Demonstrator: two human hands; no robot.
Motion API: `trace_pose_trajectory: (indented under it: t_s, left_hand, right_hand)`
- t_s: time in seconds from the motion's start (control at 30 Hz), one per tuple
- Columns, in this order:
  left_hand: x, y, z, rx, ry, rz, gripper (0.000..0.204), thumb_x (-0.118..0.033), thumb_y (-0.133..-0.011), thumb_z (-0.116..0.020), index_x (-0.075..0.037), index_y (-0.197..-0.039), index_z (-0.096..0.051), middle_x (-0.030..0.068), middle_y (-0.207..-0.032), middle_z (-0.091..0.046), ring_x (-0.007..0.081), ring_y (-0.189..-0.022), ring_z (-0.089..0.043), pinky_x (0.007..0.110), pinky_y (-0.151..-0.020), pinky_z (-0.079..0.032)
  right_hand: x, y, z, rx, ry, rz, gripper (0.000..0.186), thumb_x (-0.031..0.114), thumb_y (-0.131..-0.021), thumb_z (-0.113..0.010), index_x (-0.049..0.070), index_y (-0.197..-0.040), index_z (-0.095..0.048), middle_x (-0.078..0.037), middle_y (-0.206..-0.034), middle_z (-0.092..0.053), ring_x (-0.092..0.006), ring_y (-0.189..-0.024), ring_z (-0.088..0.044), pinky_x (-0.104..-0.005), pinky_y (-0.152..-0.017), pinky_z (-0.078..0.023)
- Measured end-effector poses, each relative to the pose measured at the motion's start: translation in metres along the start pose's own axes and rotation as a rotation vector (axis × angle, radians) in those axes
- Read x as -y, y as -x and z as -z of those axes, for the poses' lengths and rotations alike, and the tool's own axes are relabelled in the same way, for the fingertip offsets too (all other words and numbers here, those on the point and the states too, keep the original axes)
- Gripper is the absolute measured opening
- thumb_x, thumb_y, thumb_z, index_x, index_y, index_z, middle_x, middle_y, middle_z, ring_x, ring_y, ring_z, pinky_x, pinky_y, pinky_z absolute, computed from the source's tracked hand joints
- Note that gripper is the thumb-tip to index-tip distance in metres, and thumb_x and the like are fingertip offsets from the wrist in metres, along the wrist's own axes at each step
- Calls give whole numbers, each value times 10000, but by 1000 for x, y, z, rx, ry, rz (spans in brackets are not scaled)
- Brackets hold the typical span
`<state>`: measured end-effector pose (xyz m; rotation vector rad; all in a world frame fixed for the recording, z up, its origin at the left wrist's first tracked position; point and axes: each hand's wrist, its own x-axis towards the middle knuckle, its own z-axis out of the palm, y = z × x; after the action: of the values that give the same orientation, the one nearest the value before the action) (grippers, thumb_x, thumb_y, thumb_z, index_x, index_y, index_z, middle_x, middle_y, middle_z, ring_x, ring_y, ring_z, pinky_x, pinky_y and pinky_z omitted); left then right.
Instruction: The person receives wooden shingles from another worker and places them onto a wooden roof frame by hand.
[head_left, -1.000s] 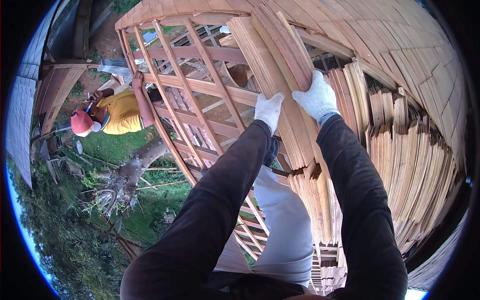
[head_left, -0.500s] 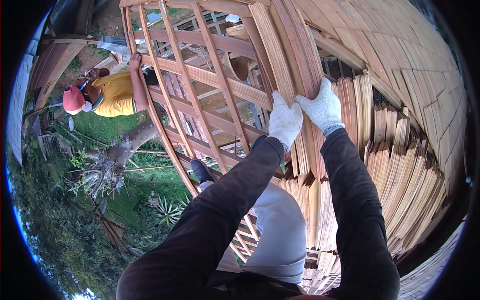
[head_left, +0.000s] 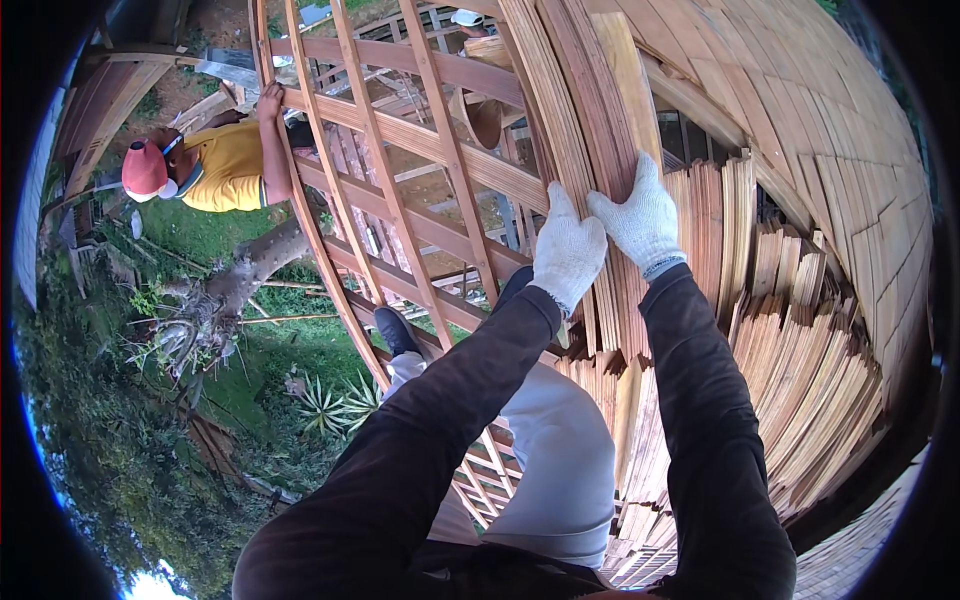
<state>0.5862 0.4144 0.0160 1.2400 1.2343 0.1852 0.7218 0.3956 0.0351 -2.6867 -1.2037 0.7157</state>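
Both my hands wear white knitted gloves. My left hand [head_left: 570,248] grips the left side of a stack of thin wooden shingles [head_left: 548,95], its thumb towards the right. Close beside it, my right hand [head_left: 640,218] is closed on a reddish-brown shingle [head_left: 598,95] at the stack's right side. The thumbs almost meet over the wood, and several fingertips are hidden behind it. A paler shingle [head_left: 625,75] shows just right of the reddish one. Below and to the right stand dense rows of upright shingles [head_left: 800,385].
An open frame of wooden rafters and battens [head_left: 430,165] slopes down at left, with my shoe [head_left: 397,332] on it. A co-worker in a yellow shirt [head_left: 225,168] holds its edge. Overlapping shingles [head_left: 850,150] cover the right side. Grass [head_left: 285,370] and a tree trunk [head_left: 255,262] lie below.
The view has shifted slightly. More of the paler shingle shows beside the reddish one. My hands keep nearly the same grip. The co-worker's head has turned and a hand has dropped from near it.
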Motion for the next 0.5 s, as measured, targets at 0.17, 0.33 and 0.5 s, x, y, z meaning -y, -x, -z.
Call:
trace_pose_trajectory:
  t_s: [0.17, 0.33, 0.5]
  left_hand:
    - [4, -2, -2, 14, 2, 18, 891, -170, -883, -567, 147, -1569, -95, 448, -1360, -525, 523, -1256, -577, 470, -1060, -479]
    - [48, -24, 7, 184, 184, -60, 874, -155, -884, -532, 117, -1591, -97, 367, -1376, -541, 450, -1237, -590, 406, -1030, -480]
    - [51, -45, 12, 239, 669, -5, 652, -184, -959, -565, 48, -1529, -348, 92, -1177, -612, 144, -989, -577, 274, -906, -479]
  right_hand:
    - [7, 2, -6, -36, 10, 23, 1142, 550, -768, -830, -108, -1541, -305, -343, -1455, -507, -459, -1346, -527, -475, -1118, -444]
    - [16, 15, -23, -335, 249, 190, 1208, 581, -725, -852, -125, -1536, -301, -316, -1437, -518, -457, -1321, -509, -519, -1103, -417]
    - [9, 18, -38, -308, 92, 102, 1209, 541, -724, -871, -97, -1561, -277, -315, -1417, -537, -465, -1320, -529, -515, -1111, -421]
